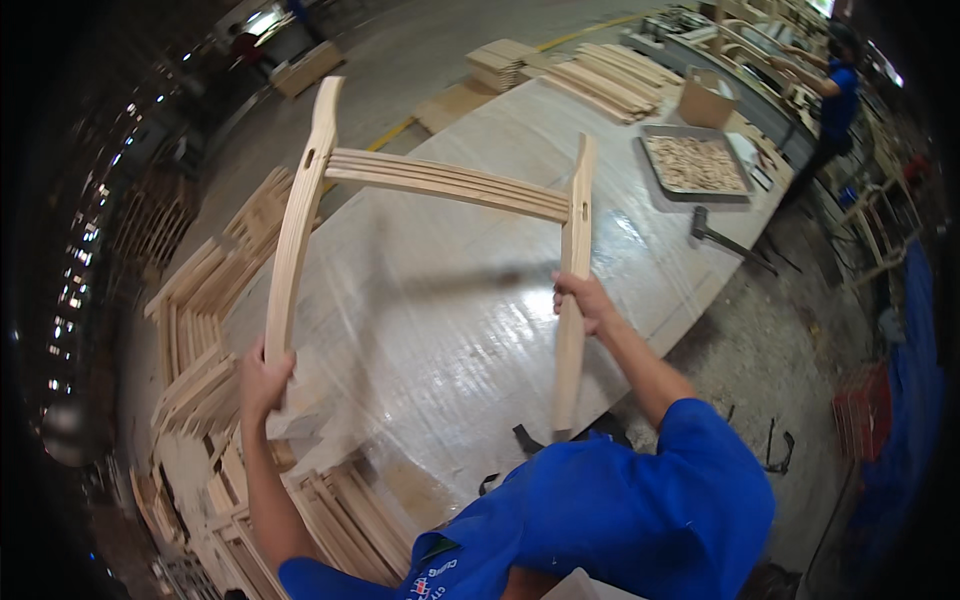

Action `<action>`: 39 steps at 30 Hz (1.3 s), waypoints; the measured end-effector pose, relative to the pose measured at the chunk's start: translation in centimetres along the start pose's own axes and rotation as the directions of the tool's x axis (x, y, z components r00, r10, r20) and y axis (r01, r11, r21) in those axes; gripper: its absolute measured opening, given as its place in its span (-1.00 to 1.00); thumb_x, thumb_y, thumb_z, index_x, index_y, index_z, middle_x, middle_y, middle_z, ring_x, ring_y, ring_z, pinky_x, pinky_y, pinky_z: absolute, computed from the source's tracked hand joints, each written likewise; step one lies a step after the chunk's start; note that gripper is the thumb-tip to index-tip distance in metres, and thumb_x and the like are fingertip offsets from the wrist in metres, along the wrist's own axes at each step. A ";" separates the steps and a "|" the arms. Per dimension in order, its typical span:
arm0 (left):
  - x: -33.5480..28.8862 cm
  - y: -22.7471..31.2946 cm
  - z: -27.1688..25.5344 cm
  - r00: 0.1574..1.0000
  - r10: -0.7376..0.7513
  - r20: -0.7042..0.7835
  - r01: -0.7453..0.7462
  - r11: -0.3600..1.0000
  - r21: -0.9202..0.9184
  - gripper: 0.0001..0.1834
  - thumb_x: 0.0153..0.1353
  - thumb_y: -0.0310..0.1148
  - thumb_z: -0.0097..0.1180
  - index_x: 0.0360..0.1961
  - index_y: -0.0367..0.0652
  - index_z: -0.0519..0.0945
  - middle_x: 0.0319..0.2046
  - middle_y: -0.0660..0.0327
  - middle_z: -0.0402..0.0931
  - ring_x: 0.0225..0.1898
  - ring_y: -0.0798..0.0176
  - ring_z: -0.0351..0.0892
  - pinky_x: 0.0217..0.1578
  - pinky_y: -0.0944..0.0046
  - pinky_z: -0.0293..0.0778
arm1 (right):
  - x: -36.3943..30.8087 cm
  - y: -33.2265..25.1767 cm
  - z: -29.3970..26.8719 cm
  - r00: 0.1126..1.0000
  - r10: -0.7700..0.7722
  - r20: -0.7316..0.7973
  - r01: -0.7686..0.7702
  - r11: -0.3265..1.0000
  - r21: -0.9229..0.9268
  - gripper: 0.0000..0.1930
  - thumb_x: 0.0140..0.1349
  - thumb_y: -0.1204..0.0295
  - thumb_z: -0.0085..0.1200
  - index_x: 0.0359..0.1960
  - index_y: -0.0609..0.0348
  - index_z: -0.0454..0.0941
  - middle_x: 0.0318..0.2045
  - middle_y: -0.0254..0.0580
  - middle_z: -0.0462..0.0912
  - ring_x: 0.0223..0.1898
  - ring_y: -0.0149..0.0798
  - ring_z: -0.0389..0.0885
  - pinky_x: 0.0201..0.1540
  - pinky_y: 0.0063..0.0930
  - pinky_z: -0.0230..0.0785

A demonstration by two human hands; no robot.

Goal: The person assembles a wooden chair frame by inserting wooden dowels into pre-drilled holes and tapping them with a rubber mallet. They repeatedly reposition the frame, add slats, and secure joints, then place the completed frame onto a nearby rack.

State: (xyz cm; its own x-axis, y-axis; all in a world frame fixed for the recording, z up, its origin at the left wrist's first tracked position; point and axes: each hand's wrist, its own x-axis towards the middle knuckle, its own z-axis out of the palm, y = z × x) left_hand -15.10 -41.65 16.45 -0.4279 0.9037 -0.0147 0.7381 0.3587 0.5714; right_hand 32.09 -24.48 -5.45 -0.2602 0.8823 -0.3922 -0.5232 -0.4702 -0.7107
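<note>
Both my hands hold up a pale wooden chair frame (445, 185) above the table. It has two curved legs joined by a grooved crossbar, and each leg shows a dark slot near the joint. My left hand (265, 380) is closed round the lower end of the left leg (293, 235). Partway down the right leg (575, 240), my right hand (587, 303) wraps round the wood, and the leg's lower end hangs near my blue shirt. The frame is tilted, its crossbar away from me.
Under the frame lies a plastic-covered table (440, 320). Toward its far right are a tray of small wooden pieces (697, 163), a cardboard box (708, 97), a mallet (730, 240) and stacked slats (605, 80). Wooden frames (200, 320) pile up at left. A co-worker (840, 95) stands at far right.
</note>
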 end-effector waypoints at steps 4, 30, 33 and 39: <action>6.3 5.9 7.4 0.696 0.642 -0.321 -0.454 0.740 0.497 -0.48 0.12 -0.34 0.34 0.12 -0.31 0.58 -0.05 -0.09 0.66 -0.07 -0.09 0.68 0.02 0.05 0.55 | -1.2 3.3 -1.3 0.955 -0.159 -0.249 0.191 0.975 0.111 -0.85 0.14 0.55 0.24 -0.35 0.25 0.48 -0.60 -0.22 0.51 -0.66 -0.35 0.53 -0.65 -0.42 0.48; -5.4 13.8 44.7 0.961 0.225 0.164 -0.272 0.880 0.390 -0.54 0.21 -0.17 0.35 0.00 -0.24 0.54 -0.16 -0.09 0.56 -0.10 -0.20 0.57 -0.05 -0.09 0.48 | 1.1 -7.7 -19.2 0.936 0.043 0.350 0.315 0.344 -0.885 -0.66 0.29 0.11 0.25 -0.21 0.15 0.65 -0.43 -0.19 0.69 -0.50 -0.31 0.65 -0.39 -0.38 0.50; -4.9 17.7 46.5 0.948 0.300 0.103 -0.317 0.887 0.337 -0.46 0.20 -0.17 0.37 0.09 -0.27 0.54 -0.09 -0.10 0.56 -0.04 -0.20 0.55 -0.01 -0.07 0.47 | 4.0 -15.6 -26.0 0.981 -0.167 0.099 0.175 0.531 -0.829 -0.78 0.33 0.29 0.20 -0.26 0.21 0.67 -0.47 -0.27 0.68 -0.54 -0.44 0.60 -0.47 -0.45 0.49; -2.9 25.5 53.1 0.955 0.292 0.049 -0.290 0.891 0.349 -0.37 0.18 -0.13 0.38 0.19 -0.26 0.52 -0.02 -0.05 0.55 0.09 -0.15 0.49 0.16 -0.11 0.35 | 15.7 -26.9 -35.8 0.835 -0.535 -0.129 0.023 0.269 -0.963 -0.79 0.26 0.28 0.11 -0.28 0.09 0.72 -0.28 0.05 0.75 -0.19 0.15 0.71 -0.10 -0.03 0.53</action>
State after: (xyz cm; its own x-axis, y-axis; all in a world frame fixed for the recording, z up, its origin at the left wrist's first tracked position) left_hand 32.66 -22.75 -12.53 -0.1682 0.9793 0.1126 0.9637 0.1394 0.2275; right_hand 71.12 1.28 -13.37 0.1679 0.9856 -0.0224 0.6343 -0.1254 -0.7628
